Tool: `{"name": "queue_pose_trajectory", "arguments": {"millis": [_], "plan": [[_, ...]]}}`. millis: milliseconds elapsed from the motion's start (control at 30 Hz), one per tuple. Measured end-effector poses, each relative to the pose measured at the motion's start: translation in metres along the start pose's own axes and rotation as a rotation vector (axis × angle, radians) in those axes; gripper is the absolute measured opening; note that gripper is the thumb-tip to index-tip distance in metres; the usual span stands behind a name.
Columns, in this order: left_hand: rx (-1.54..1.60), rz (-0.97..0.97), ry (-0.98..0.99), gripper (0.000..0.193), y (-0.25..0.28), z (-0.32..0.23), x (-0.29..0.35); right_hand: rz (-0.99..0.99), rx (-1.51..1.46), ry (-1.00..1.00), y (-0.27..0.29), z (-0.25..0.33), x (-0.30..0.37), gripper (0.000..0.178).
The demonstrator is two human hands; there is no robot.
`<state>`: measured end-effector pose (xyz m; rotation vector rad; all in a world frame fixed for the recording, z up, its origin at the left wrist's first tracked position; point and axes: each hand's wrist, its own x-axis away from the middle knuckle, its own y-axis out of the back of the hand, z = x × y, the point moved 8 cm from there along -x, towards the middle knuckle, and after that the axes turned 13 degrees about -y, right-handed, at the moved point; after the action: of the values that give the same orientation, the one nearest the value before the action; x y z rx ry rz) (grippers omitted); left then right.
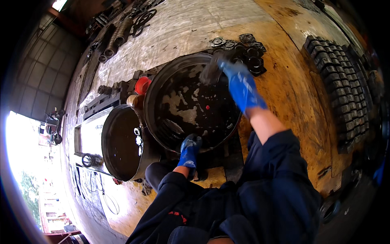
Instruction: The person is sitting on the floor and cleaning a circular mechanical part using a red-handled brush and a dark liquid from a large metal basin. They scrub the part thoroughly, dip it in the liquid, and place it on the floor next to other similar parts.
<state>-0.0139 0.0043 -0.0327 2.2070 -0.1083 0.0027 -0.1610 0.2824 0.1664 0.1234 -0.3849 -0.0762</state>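
A wide round metal basin point(152, 122) of dark, murky liquid stands before me, with pale foamy patches and a small red bit on the surface. Over its far right side, my right hand point(239, 81) in a blue glove is closed on a dark metal part point(211, 71), smeared by motion. My left hand point(189, 149), in a blue glove with blackened fingers, lies at the basin's near rim. Its fingers look curled; what they hold, if anything, is hidden.
Left of the basin stands a smaller round tub point(122, 142) of brown liquid, near a red cup point(142, 85). Dark round parts point(248, 51) lie beyond the basin. Rows of black blocks point(337, 85) are stacked at right. Metal cylinders point(118, 38) lie far left.
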Motion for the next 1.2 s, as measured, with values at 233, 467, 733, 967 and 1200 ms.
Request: {"name": "queue_pose_trajectory", "arguments": {"millis": [233,467,733,967,1200], "plan": [[-0.005,-0.031,0.051,0.026,0.011,-0.011,0.001,0.064,-0.375,-0.024,-0.012,-0.001,-0.095,0.036],[0.024,-0.093,0.115,0.032,0.014,0.004,0.009,0.185,0.435,0.079,-0.114,-0.118,-0.076,0.048],[0.022,0.003,0.059,0.037,0.008,0.004,0.006,0.402,0.276,-0.419,-0.176,-0.260,-0.089,0.029],[0.005,0.022,0.131,0.038,0.005,0.006,0.008,0.250,0.903,-0.096,-0.178,-0.261,-0.102,0.033],[0.189,0.010,0.100,0.035,0.002,-0.002,0.000,0.133,1.081,-0.048,-0.140,-0.135,-0.034,0.045]]}}
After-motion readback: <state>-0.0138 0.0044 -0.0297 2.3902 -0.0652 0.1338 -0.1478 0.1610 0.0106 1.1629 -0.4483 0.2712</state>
